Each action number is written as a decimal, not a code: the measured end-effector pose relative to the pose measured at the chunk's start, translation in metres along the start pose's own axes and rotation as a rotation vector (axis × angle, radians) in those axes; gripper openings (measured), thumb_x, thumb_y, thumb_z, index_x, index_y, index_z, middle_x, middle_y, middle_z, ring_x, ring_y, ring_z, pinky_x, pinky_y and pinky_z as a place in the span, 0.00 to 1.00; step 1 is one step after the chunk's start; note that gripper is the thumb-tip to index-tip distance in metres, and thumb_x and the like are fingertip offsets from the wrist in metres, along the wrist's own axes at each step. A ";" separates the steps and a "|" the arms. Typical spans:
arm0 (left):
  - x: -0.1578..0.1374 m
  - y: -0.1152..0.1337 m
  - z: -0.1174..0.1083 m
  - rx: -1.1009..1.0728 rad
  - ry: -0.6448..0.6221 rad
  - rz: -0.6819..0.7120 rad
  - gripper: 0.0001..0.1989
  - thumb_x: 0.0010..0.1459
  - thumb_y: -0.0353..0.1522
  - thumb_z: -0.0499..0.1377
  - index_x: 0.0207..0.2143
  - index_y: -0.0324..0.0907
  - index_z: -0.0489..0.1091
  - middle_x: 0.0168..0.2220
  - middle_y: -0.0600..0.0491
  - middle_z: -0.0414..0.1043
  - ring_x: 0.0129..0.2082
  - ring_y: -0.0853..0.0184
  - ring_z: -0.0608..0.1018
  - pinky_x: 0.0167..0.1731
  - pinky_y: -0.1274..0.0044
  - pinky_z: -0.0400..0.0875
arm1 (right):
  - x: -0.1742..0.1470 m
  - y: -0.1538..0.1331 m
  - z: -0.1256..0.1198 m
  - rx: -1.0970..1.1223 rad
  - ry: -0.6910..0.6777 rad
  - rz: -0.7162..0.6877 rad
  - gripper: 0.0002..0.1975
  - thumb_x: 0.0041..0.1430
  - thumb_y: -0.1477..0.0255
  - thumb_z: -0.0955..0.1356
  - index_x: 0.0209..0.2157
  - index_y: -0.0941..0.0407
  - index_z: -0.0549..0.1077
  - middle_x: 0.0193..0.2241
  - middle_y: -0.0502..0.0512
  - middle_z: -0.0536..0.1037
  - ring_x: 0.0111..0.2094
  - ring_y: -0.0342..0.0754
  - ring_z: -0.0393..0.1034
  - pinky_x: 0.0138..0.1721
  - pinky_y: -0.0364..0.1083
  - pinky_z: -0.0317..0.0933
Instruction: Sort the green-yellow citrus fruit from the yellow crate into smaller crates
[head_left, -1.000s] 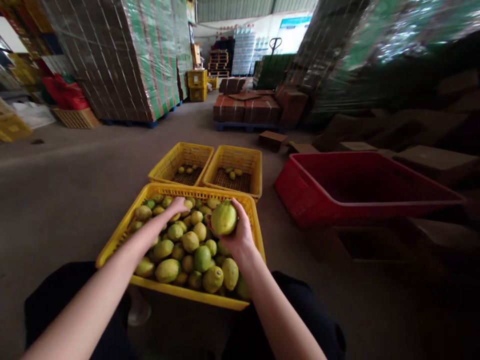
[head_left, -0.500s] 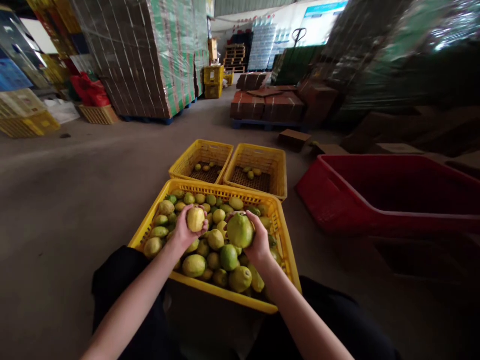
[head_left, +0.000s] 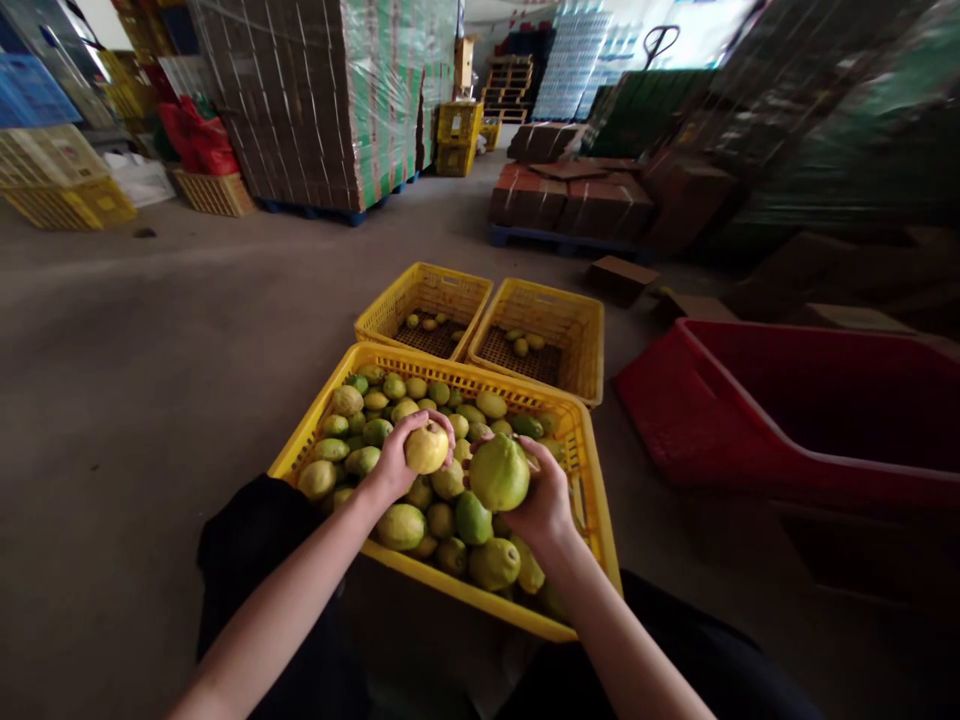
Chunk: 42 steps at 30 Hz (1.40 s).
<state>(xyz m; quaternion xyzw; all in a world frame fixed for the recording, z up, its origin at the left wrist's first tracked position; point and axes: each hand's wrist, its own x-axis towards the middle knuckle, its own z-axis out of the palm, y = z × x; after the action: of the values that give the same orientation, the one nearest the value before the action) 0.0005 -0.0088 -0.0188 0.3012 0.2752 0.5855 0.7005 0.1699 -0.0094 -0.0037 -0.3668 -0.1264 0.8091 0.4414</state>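
Note:
A yellow lemon (head_left: 427,448) is held in my left hand (head_left: 397,462), whose fingers curl round its far side. My right hand (head_left: 546,496) grips a larger yellow-green lemon (head_left: 500,473) with its pointed end turned up. Both hands are over a yellow plastic crate (head_left: 480,598) filled with green and yellow lemons. Among these, a dark green lemon (head_left: 473,517) and a big pale one (head_left: 494,564) lie just below my hands. The fingertips of my right hand are mostly hidden behind its fruit.
Beyond the full crate stand two yellow crates, the left one (head_left: 369,326) and the right one (head_left: 594,350), each with a few lemons on the bottom. A red tub (head_left: 660,425) is to the right. Strapped cardboard boxes (head_left: 607,207) sit on a blue pallet farther back.
The camera view has turned slightly left, so the scene sits farther right. In my left hand the lemon has been turned, showing another side. Both hands still hold their fruit.

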 end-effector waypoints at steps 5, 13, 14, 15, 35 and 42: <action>0.001 -0.002 0.002 -0.043 0.037 -0.042 0.12 0.53 0.38 0.56 0.28 0.37 0.71 0.23 0.51 0.71 0.19 0.68 0.74 0.18 0.78 0.67 | -0.002 -0.004 -0.002 0.035 0.115 0.036 0.09 0.44 0.65 0.69 0.29 0.53 0.75 0.23 0.55 0.80 0.34 0.61 0.77 0.35 0.58 0.72; 0.005 -0.001 0.003 -0.406 0.422 -0.326 0.05 0.59 0.32 0.56 0.31 0.39 0.68 0.29 0.52 0.74 0.28 0.66 0.80 0.32 0.73 0.78 | 0.003 -0.009 -0.009 0.017 0.096 0.038 0.08 0.45 0.64 0.69 0.29 0.52 0.74 0.24 0.58 0.80 0.35 0.60 0.77 0.33 0.57 0.71; 0.005 -0.001 0.002 -0.433 0.430 -0.353 0.06 0.60 0.33 0.56 0.32 0.39 0.67 0.30 0.51 0.75 0.31 0.64 0.80 0.35 0.71 0.79 | 0.004 -0.009 -0.011 0.014 0.091 0.040 0.08 0.45 0.64 0.69 0.29 0.52 0.74 0.24 0.58 0.80 0.34 0.60 0.77 0.33 0.56 0.71; 0.005 0.000 0.001 -0.452 0.429 -0.374 0.06 0.60 0.33 0.56 0.32 0.40 0.67 0.32 0.50 0.75 0.33 0.63 0.81 0.37 0.69 0.79 | 0.005 -0.010 -0.013 0.011 0.086 0.042 0.08 0.45 0.64 0.69 0.28 0.52 0.74 0.24 0.58 0.79 0.33 0.59 0.77 0.33 0.56 0.71; 0.008 0.005 -0.010 -0.514 0.540 -0.395 0.12 0.58 0.37 0.56 0.39 0.38 0.67 0.30 0.49 0.72 0.29 0.64 0.79 0.34 0.68 0.79 | 0.008 -0.020 -0.014 -0.010 0.265 -0.054 0.07 0.49 0.67 0.67 0.31 0.52 0.75 0.23 0.53 0.79 0.31 0.54 0.76 0.29 0.50 0.72; 0.008 0.003 -0.014 -0.395 0.513 -0.405 0.07 0.55 0.34 0.54 0.33 0.39 0.68 0.25 0.52 0.71 0.22 0.69 0.74 0.28 0.73 0.78 | 0.014 -0.020 -0.023 0.001 0.245 -0.099 0.06 0.47 0.66 0.68 0.28 0.52 0.74 0.22 0.53 0.79 0.30 0.55 0.76 0.28 0.51 0.73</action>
<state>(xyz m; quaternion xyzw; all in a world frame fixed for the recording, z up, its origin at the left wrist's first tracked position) -0.0105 0.0010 -0.0261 -0.0565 0.3773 0.5336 0.7548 0.1934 0.0103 -0.0155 -0.4559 -0.0891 0.7355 0.4931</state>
